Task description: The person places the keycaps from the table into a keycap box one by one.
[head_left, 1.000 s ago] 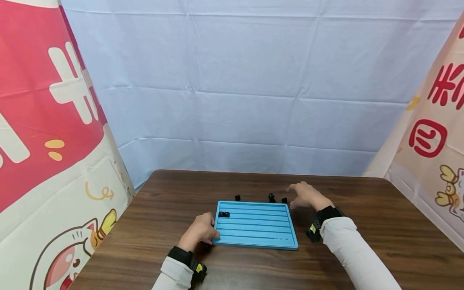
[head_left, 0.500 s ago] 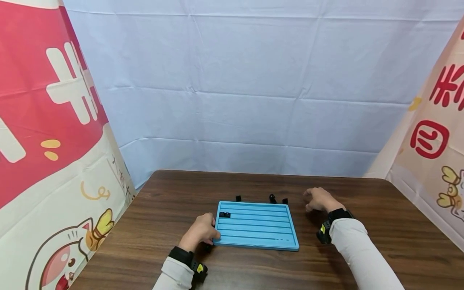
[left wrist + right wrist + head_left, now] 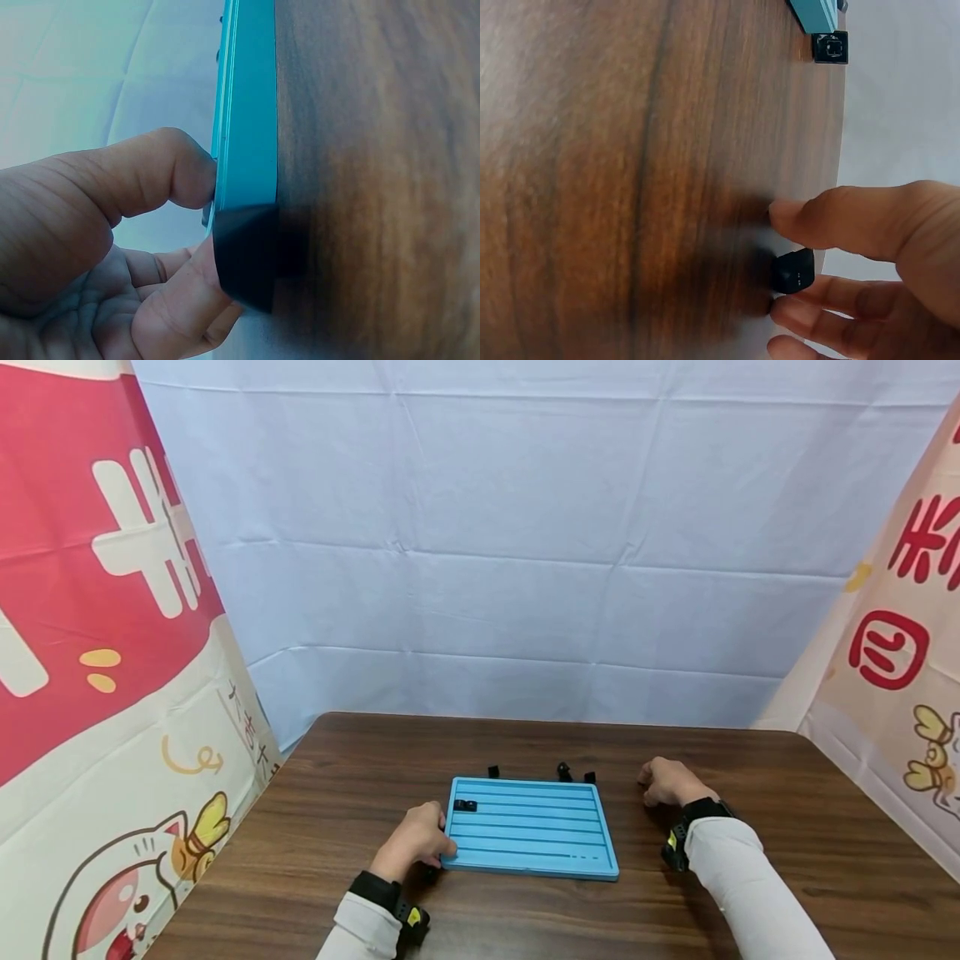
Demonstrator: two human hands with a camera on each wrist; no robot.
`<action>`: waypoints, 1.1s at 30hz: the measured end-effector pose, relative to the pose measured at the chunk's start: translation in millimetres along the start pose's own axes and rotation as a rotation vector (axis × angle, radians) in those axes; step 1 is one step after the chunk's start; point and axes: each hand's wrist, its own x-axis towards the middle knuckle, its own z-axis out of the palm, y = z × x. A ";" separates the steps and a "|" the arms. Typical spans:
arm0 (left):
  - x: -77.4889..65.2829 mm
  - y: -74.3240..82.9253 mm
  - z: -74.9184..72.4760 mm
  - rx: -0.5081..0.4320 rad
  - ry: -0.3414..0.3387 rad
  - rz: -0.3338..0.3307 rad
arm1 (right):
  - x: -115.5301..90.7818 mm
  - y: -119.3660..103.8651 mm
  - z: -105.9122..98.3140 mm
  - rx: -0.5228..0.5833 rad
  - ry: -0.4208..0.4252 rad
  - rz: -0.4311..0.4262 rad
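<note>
Tray [image 3: 536,827]: on table [image 3: 360,777], left hand [image 3: 415,842] gripping its edge; tugging could skew it.
Black cap [image 3: 793,271]: right hand [image 3: 670,782] around it (pinching or not, I cannot tell); a loose hold might drop it.

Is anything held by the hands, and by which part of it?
Left hand: the tray, by its near left corner, thumb on the rim. Right hand: a black piece sits between thumb and fingers; whether held, I cannot tell.
</note>
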 end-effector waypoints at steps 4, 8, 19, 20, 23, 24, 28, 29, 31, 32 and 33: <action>0.5 0.0 0.9 0.001 -0.002 -0.006 | 1.6 1.9 1.3 -0.020 0.019 0.007; 0.2 -0.1 1.2 0.003 0.000 -0.003 | 1.3 3.1 3.8 -0.012 0.049 -0.004; 0.8 -1.0 1.5 0.005 0.003 0.001 | -4.6 -1.6 8.7 0.015 0.098 -0.021; 1.0 -1.2 1.5 0.005 0.003 0.002 | -4.4 -1.2 9.3 0.018 0.100 -0.018; 1.3 -1.5 1.5 0.008 0.001 0.003 | -3.3 1.0 10.8 0.025 0.107 -0.019; 1.2 -1.4 1.5 0.008 0.001 0.003 | -2.9 1.8 11.2 0.029 0.108 -0.019; 0.9 -1.4 1.6 0.008 0.002 0.004 | -2.1 4.5 12.2 0.039 0.111 -0.026; 0.9 -1.5 1.6 0.007 0.002 0.005 | -2.3 4.7 12.1 0.042 0.112 -0.028; 0.8 -1.7 1.5 0.006 0.002 0.007 | -2.7 5.1 11.7 0.042 0.114 -0.034; 0.7 -1.8 1.5 0.007 0.002 0.009 | -3.1 5.1 11.5 0.041 0.114 -0.039; 0.6 -2.1 1.5 0.007 0.001 0.010 | -3.3 5.1 11.3 0.041 0.113 -0.040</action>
